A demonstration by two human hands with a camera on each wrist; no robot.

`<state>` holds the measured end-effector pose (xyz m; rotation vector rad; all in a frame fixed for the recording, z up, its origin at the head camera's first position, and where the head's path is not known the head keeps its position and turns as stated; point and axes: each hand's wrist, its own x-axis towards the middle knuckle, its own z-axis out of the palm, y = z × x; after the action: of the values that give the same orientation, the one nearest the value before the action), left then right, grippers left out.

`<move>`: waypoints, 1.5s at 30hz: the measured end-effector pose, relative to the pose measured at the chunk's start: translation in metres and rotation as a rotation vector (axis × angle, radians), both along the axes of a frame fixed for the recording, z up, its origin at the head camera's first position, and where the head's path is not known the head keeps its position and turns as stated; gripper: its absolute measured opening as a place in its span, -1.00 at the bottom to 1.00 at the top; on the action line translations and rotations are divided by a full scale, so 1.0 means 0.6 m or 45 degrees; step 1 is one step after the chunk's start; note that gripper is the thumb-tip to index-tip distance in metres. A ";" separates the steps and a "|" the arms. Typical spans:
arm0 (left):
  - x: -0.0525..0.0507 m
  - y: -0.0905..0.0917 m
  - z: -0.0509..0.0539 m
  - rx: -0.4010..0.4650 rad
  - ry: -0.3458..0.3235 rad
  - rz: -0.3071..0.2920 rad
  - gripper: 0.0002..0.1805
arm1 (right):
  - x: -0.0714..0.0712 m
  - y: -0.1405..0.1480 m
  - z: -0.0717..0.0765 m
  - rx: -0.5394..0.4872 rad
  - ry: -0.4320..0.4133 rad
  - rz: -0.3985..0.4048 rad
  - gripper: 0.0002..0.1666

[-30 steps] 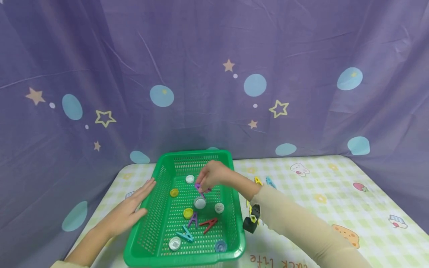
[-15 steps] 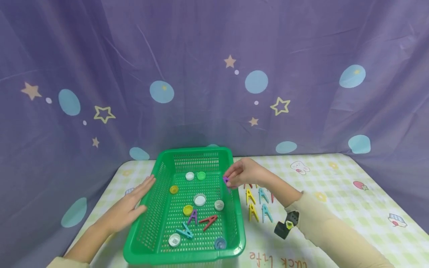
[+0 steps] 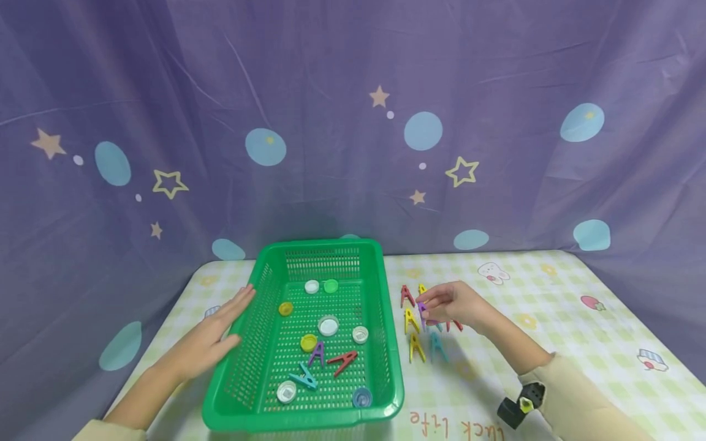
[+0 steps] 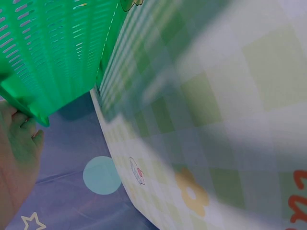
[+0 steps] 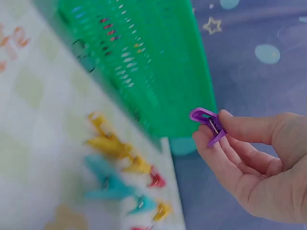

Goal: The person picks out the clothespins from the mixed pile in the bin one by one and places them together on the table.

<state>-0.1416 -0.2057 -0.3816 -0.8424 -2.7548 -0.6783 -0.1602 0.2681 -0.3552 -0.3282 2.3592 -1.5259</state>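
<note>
My right hand (image 3: 456,304) pinches a purple clothespin (image 5: 211,125) between thumb and fingertips, above the table to the right of the green basket (image 3: 393,343). Below and around it several clothespins stand in rows: a red clothespin (image 3: 407,296), yellow clothespins (image 3: 417,348) and a light blue clothespin (image 3: 438,347). The hand partly hides others. My left hand (image 3: 206,344) rests with straight fingers on the basket's left rim; the left wrist view shows its fingers (image 4: 25,125) at that rim. Inside the basket lie another purple clothespin (image 3: 317,354), a red clothespin (image 3: 343,362) and a blue clothespin (image 3: 304,377).
Several bottle caps are spread over the basket floor, among them a green cap (image 3: 331,286), a yellow cap (image 3: 309,343) and a blue cap (image 3: 362,397). A checked cloth (image 3: 529,294) covers the table. Behind it hangs a purple curtain (image 3: 331,202).
My right hand has carried the purple clothespin from inside the basket, across its right rim, to the clothespins on the table. The left hand has stayed at the left rim.
</note>
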 end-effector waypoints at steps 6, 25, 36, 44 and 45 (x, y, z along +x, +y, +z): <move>0.000 0.000 -0.001 0.002 0.002 -0.005 -0.17 | 0.015 0.039 -0.037 0.034 -0.034 -0.068 -0.51; 0.003 -0.001 -0.001 0.003 -0.001 0.000 -0.18 | 0.045 0.092 -0.114 0.222 0.003 -0.261 -0.62; 0.001 -0.002 0.000 0.000 0.029 -0.004 -0.18 | 0.042 0.079 -0.117 0.551 0.268 -0.347 -0.78; -0.001 0.000 -0.001 0.016 -0.015 -0.008 -0.16 | 0.042 0.079 -0.111 0.587 0.267 -0.323 -0.78; -0.001 0.000 -0.001 0.016 -0.016 -0.008 -0.17 | 0.042 0.080 -0.107 0.598 0.266 -0.309 -0.77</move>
<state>-0.1422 -0.2059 -0.3820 -0.8478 -2.7571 -0.7036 -0.1352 0.3164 -0.4196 -0.0935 2.9152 -1.0112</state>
